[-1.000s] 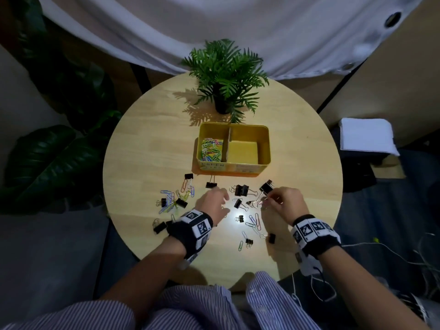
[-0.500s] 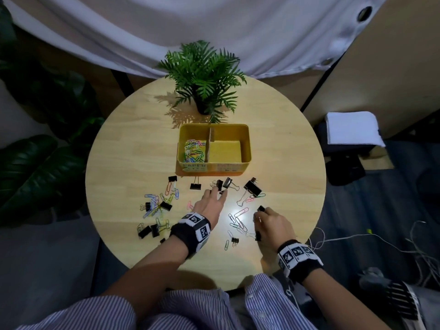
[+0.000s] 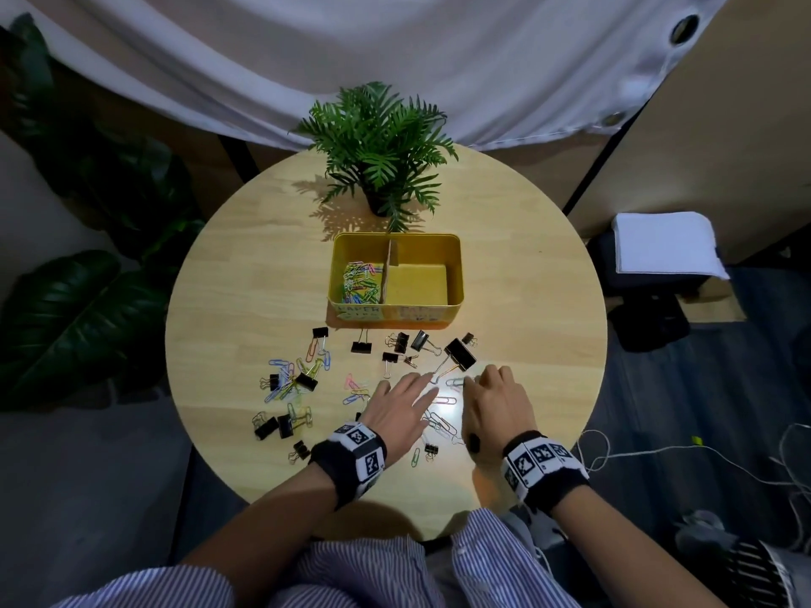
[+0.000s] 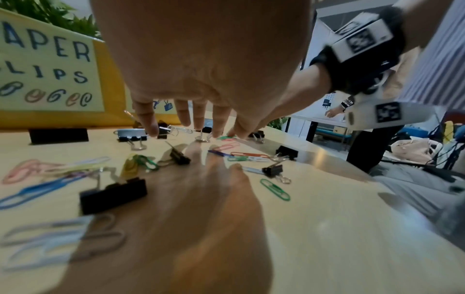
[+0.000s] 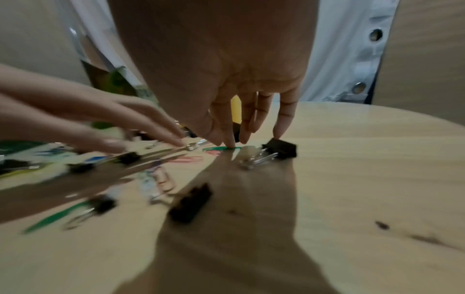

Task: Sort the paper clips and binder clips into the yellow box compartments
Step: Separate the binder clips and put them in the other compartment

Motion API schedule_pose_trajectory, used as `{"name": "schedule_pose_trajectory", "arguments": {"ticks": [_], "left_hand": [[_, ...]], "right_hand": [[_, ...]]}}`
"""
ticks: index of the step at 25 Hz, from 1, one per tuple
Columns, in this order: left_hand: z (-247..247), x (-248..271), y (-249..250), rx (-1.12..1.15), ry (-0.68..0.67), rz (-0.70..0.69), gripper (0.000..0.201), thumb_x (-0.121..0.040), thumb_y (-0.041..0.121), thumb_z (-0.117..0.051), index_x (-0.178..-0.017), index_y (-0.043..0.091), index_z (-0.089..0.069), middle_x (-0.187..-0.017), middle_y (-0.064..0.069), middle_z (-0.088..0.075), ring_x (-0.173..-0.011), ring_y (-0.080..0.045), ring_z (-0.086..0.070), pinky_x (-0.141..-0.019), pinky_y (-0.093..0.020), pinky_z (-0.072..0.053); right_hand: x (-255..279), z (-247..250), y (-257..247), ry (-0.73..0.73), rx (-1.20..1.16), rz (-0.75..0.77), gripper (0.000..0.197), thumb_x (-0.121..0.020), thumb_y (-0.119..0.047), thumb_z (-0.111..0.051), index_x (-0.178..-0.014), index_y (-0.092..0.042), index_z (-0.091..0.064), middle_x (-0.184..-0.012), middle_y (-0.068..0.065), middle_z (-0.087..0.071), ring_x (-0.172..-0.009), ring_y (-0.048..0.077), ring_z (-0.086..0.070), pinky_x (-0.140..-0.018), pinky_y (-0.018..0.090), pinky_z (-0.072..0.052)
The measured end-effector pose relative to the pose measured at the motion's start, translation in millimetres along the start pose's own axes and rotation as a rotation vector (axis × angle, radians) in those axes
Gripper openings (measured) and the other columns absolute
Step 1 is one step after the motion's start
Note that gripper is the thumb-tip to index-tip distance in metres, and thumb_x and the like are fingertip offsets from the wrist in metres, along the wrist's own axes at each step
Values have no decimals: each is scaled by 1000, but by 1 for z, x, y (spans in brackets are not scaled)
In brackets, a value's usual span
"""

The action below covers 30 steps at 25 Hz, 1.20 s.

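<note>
The yellow box (image 3: 454,274) stands mid-table. Its left compartment holds coloured paper clips (image 3: 360,280); its right compartment (image 3: 417,285) shows a bare floor. Loose paper clips and black binder clips lie scattered in front of it. My left hand (image 3: 403,401) is flat, its fingers (image 4: 183,119) straight and spread, with the tips low over the clips. Just to its right, my right hand (image 3: 496,397) points its fingers down. Its thumb and index fingertip (image 5: 229,143) pinch the end of a green paper clip (image 5: 216,148) lying on the table. A large binder clip (image 3: 460,354) lies just beyond it.
A potted fern (image 3: 382,160) stands behind the box. The round wooden table (image 3: 245,274) has bare wood on its left and right sides. More clips cluster at the front left (image 3: 289,383). A small binder clip (image 5: 190,202) lies under my right wrist.
My left hand has drawn back from the binder clips near the box to the paper clips. My right hand has moved forward onto the green paper clip. The head view has shifted.
</note>
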<state>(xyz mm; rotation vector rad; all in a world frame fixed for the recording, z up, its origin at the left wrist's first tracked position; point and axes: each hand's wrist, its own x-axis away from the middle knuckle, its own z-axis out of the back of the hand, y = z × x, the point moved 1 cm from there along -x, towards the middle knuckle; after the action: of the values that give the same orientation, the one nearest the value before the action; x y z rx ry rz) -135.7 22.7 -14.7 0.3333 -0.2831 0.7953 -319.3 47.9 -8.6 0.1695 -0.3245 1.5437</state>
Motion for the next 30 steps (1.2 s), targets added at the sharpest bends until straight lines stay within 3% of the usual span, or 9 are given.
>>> {"name": "schedule_pose_trajectory", "arguments": {"ticks": [5, 8, 10, 12, 15, 18, 22, 25, 30], "left_hand": [[8, -22, -8, -105, -89, -51, 63, -100, 23, -37, -154, 12, -6, -163, -2, 3, -150, -17, 2, -120, -51, -12], [15, -14, -15, 31, 89, -40, 63, -87, -2, -51, -146, 13, -34, -155, -3, -30, -142, -20, -25, -114, -42, -29], [12, 2, -15, 68, 146, -56, 45, -89, 4, -52, -132, 17, -51, -134, 0, -52, -124, -17, -42, -102, -36, -38], [5, 16, -12, 135, 104, -77, 36, -90, 23, -58, -126, 20, -55, -122, 2, -56, -112, -16, -48, -95, -33, -43], [-3, 15, -6, 178, -27, -106, 71, -75, 32, -78, -136, 20, -43, -129, -2, -47, -113, -19, -47, -91, -35, -50], [1, -5, -2, 125, -153, -93, 90, -65, 27, -87, -139, 22, -37, -137, -5, -39, -114, -25, -49, -87, -43, -55], [2, -14, -6, 244, -112, -40, 53, -72, 27, -82, -119, 19, -58, -113, -1, -56, -97, -23, -60, -80, -39, -55], [1, -9, -10, 323, -103, 56, 27, -81, 26, -75, -104, 14, -69, -99, -3, -69, -93, -23, -64, -79, -32, -52], [-9, 7, -16, 240, -111, 84, 21, -93, 24, -60, -100, 5, -69, -104, -10, -64, -97, -30, -61, -82, -36, -50]], "right_hand": [[23, -8, -12, -10, -39, 163, 20, -78, -15, -62, -98, -17, -61, -91, 4, -56, -83, 22, -47, -64, 34, -44], [21, -7, -9, -8, -58, 172, 24, -69, -9, -66, -91, -17, -63, -92, 3, -56, -82, 21, -45, -62, 30, -40], [21, -7, -10, -23, -54, 200, 25, -69, -15, -71, -93, -21, -63, -95, 3, -57, -84, 21, -48, -62, 31, -43], [27, -6, -7, -19, -172, 119, 23, -77, -24, -69, -99, -23, -59, -99, 1, -53, -82, 19, -50, -63, 30, -48], [40, -9, 4, -98, -278, -44, 48, -71, -46, -76, -107, -24, -53, -104, -4, -48, -80, 19, -58, -66, 34, -53], [40, -19, 10, -210, -252, -38, 52, -67, -42, -79, -107, -23, -52, -108, -3, -51, -88, 24, -60, -72, 37, -52], [27, -15, 21, -106, -302, -127, 43, -70, -36, -79, -104, -23, -55, -110, 0, -48, -92, 23, -54, -70, 35, -50], [32, -14, 3, -14, -240, 13, 43, -68, -27, -82, -102, -16, -58, -106, 2, -49, -82, 21, -55, -61, 34, -52], [24, -25, -30, -70, -306, 41, 14, -77, -11, -67, -87, -16, -59, -89, -1, -51, -70, 25, -57, -61, 34, -46]]}}
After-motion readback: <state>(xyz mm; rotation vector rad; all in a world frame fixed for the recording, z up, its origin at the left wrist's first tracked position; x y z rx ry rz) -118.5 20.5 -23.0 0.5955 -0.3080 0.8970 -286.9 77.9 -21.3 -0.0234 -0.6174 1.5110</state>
